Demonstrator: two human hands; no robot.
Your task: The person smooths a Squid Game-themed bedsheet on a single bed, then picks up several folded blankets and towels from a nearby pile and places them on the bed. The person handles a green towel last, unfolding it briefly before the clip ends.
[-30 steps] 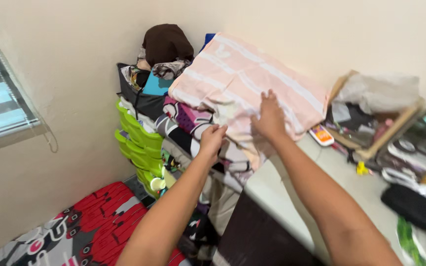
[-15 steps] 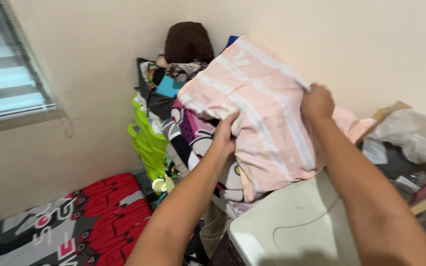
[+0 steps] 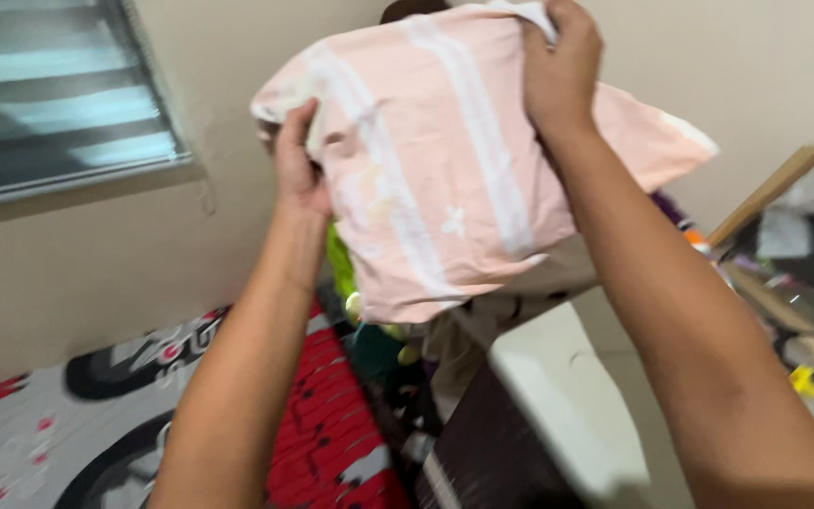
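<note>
head view: only view, blurred by motion.
left hand (image 3: 296,165): raised, fingers closed on the left edge of the cloth (image 3: 435,160), thumb side toward camera.
right hand (image 3: 561,66): raised higher, fingers clenched over the top edge of the cloth, bunching it.
cloth: pink folded bundle with pale stripes, held up in the air between both hands, in front of the wall (image 3: 765,66); lower edge hangs free above the pile (image 3: 398,349).
pile: dark and green items under the cloth, mostly hidden, cannot tell what each is.
counter (image 3: 572,396): white top, dark front, below right of the cloth, right forearm crosses over it.
mattress (image 3: 332,415): red and grey print, bottom left, on the floor side.
window (image 3: 58,85): blinds, top left.
clutter (image 3: 803,273): box and bits at right edge, too blurred to name.
grip advice: judged, the bundle sags at the unsupported lower corner; keep both grips firm, hold the edges level and support the fold from below so the layers do not slide open.
risk: judged, hanging edge could drag on the pile.
</note>
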